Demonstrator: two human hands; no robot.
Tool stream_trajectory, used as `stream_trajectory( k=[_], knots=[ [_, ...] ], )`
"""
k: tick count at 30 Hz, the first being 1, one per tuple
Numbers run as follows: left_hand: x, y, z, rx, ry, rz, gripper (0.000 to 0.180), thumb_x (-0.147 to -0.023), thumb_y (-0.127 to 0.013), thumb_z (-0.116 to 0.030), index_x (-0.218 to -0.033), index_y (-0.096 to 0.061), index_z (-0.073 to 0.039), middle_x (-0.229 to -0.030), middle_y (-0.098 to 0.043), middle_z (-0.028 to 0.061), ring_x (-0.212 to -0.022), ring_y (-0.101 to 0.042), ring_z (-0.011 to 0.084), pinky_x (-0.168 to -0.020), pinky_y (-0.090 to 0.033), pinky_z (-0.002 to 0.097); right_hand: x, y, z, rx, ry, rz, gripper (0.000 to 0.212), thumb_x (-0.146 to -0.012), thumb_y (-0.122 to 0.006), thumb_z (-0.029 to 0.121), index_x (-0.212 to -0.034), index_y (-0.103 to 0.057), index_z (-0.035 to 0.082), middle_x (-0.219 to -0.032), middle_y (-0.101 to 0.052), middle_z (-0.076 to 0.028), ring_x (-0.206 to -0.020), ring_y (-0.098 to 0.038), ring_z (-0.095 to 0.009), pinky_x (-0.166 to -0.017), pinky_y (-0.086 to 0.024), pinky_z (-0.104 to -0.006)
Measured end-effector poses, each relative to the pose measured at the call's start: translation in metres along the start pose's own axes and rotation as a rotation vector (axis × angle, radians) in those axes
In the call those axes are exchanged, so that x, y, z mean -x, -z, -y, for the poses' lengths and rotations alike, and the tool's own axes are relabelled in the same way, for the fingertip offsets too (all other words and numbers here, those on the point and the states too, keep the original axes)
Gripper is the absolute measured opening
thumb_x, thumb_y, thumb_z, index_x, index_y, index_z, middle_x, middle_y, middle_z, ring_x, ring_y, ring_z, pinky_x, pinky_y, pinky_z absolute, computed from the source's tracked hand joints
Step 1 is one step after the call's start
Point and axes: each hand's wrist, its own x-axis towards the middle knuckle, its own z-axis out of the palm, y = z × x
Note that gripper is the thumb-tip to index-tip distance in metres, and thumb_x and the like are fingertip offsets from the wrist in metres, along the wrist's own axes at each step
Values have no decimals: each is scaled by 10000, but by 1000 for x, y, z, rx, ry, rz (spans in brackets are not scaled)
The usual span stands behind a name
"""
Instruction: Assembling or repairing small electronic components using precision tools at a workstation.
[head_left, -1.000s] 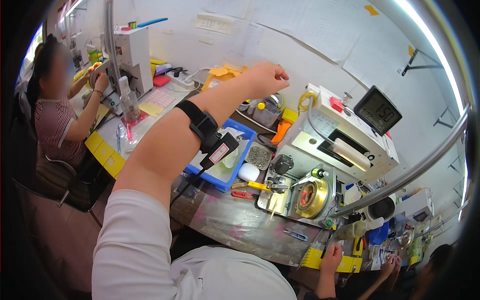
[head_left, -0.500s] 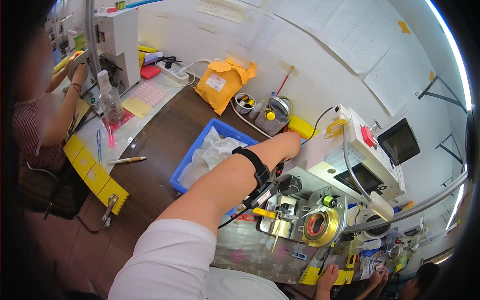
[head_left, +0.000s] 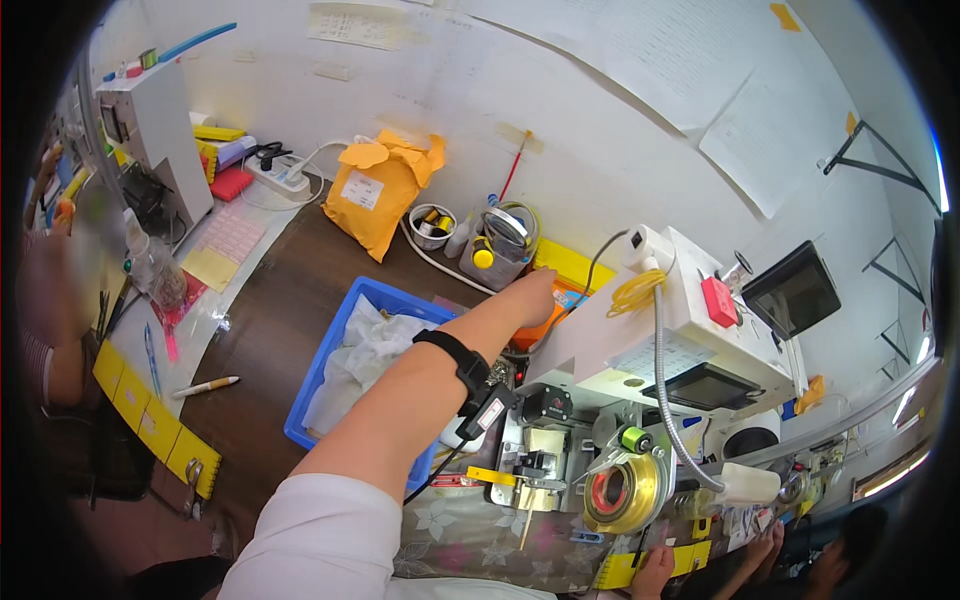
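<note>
My left arm, in a white sleeve with a black strap and a small black device at the wrist, stretches across the bench. My left hand [head_left: 537, 292] is at an orange box [head_left: 541, 326] beside the white machine; its fingers are hidden from view. Low at the right, my right hand [head_left: 653, 570] has its fingers curled closed at the yellow edge strip [head_left: 618, 568]. Whatever it may hold is too small to make out. A dark thin tool [head_left: 640, 543] lies close above it. Between the hands stands the machine's gold round spool [head_left: 622, 495], near a metal clamping fixture [head_left: 540, 462].
A blue bin [head_left: 300, 405] with white cloth sits left of my arm. Behind are a yellow padded envelope [head_left: 380, 205], a white cup [head_left: 433, 228] and a grey container [head_left: 490, 262]. The white machine [head_left: 640, 345] bears a flexible metal tube [head_left: 664, 400]. Other people work at both sides.
The view has shifted, so bench objects sit farther left. My left hand now shows at the orange box, which my arm mostly covered before. My right hand stays low near the yellow strip.
</note>
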Motion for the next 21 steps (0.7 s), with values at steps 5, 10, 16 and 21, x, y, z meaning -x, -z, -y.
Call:
stream_trajectory(
  k=[5,10,16,21],
  knots=[
    [25,38,-27,217,158,195,389,-898,-430,-56,-1276,-473,23,-1111,-604,214,-1029,-588,252,-889,-447,308,4,0,8,3,51,-8,226,-925,-443,169,-753,-482,28,-630,-423,-6,-558,-390,-90,-513,-319,-261],
    [64,61,-37,595,207,54,292,-933,-441,-89,-1180,-543,27,-1000,-631,127,-959,-607,163,-825,-474,264,2,0,26,-30,-16,60,190,-902,-447,146,-776,-507,16,-652,-435,-9,-587,-396,-96,-537,-337,-270],
    [152,117,-101,231,145,-7,239,-908,-530,-101,-1109,-589,14,-893,-636,69,-787,-611,118,-707,-487,250,4,-1,26,-162,-30,48,203,-913,-440,145,-784,-518,9,-660,-442,-10,-594,-397,-93,-547,-345,-268],
    [242,118,-119,27,106,-2,206,-885,-569,-91,-1054,-625,12,-837,-627,53,-722,-579,100,-657,-464,238,0,-8,1,-157,168,-1,241,-969,-439,219,-830,-528,43,-652,-404,45,-537,-343,-23,-479,-265,-192]
  ],
)
